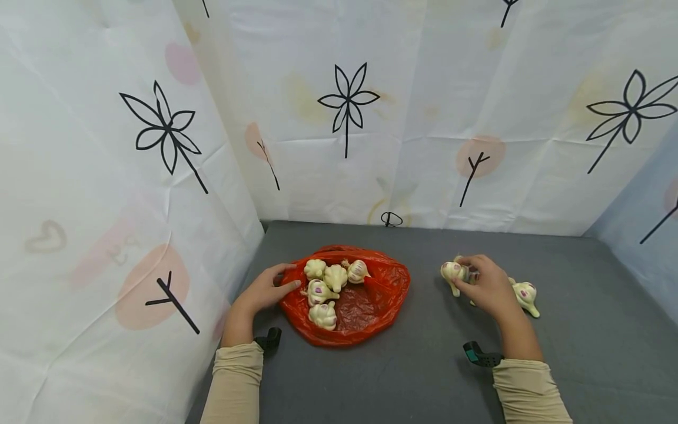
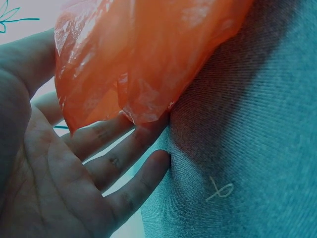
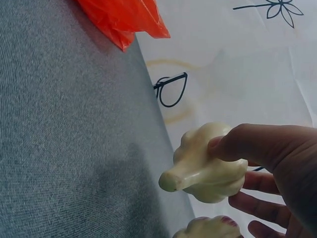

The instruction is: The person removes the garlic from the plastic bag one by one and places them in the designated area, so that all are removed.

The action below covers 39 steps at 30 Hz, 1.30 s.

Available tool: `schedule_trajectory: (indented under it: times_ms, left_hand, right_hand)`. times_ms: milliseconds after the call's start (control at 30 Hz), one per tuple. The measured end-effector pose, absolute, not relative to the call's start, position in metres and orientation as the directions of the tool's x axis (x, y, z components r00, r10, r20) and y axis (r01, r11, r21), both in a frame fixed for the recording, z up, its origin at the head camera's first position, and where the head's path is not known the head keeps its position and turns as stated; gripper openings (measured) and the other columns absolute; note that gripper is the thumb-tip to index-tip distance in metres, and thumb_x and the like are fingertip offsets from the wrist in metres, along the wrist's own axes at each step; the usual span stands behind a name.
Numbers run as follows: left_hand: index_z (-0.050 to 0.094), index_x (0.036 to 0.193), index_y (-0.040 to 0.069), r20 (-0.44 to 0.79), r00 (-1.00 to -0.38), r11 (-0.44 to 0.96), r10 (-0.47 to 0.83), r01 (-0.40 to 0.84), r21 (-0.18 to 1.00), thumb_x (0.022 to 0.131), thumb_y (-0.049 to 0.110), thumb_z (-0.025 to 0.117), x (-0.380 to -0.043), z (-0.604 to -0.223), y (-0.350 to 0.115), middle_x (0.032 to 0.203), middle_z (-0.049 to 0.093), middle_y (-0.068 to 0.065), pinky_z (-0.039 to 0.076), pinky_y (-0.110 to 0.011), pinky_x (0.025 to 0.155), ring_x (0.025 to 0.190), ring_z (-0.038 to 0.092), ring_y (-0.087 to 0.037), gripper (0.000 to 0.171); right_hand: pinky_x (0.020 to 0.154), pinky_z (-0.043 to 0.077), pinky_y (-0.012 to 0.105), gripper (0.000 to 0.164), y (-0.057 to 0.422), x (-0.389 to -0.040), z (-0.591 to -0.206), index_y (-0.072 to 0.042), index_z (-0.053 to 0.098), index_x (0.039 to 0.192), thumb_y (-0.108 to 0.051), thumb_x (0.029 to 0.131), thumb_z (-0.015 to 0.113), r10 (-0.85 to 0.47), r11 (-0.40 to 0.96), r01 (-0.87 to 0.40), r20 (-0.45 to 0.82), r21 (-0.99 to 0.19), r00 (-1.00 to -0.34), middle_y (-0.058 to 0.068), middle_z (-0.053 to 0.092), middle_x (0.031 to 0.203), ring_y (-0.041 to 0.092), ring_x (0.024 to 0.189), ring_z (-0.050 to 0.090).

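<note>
1. head view: one held bulb (image 1: 452, 271) of garlic is pinched between the thumb and fingertips of the right hand (image 1: 489, 288), at the hand's left side.
2. the red bag (image 1: 399, 288) is found well to the left of the held bulb, at nearly the same depth on the grey table (image 1: 424, 377). this sideways gap is judged to be the governing relation.
3. the bag's mouth is seen facing up, and five bagged bulbs (image 1: 335, 277) are counted inside, grouped toward its left side. bare red plastic is noted on the right, the side nearer the held bulb.
4. long axis: the stem of the held bulb is pointed toward the wearer, and so set across the line to the bag rather than along it. whether the bulb is clear of the table cannot be confirmed.
5. the bag's left rim is held by the left hand (image 1: 267, 288), the nearer of the two to the bag. its lower fingers are seen spread in the left wrist view; the thumb tip is hidden there by plastic.
6. a loose bulb (image 1: 524, 292) is recorded just right of the right hand, partly covered, its stem angled toward the near right.
</note>
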State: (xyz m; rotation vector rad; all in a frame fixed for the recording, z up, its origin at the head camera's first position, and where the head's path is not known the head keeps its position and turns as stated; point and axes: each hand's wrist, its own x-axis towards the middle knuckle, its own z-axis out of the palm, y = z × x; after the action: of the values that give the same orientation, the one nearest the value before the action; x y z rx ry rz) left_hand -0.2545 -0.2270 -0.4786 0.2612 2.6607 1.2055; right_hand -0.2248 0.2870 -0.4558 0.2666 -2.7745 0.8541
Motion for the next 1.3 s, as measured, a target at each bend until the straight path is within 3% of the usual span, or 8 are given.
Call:
schedule_trajectory:
  times_ms: [733,1300]
  left_hand:
    - [0.052,0.156,0.010,-0.117,-0.960,0.646,0.255,0.079,0.759,0.105,0.035,0.067,-0.2549,-0.4784,-0.2277,0.160,0.048,-0.024,0.051,-0.060,0.110,0.141,0.052,-0.049,0.059]
    - [0.051,0.157,0.010,-0.122,-0.958,0.643,0.259,0.077,0.762,0.106,0.036,0.067,-0.2548,-0.4777,-0.2274,0.161,0.047,-0.024,0.051,-0.060,0.110,0.142,0.052,-0.049,0.059]
  right_hand:
    - [0.090,0.045,0.065,0.043,0.2858,-0.2268,-0.4580,0.001,0.069,0.131,-0.018,0.094,0.081,-0.092,0.864,-0.189,0.223,-0.467,-0.970,0.027,0.064,0.128,0.045,0.110,0.064]
    - [0.083,0.052,0.060,0.042,0.2825,-0.2238,-0.4530,0.001,0.069,0.131,-0.022,0.097,0.079,-0.096,0.867,-0.186,0.213,-0.462,-0.972,0.026,0.063,0.130,0.043,0.107,0.065]
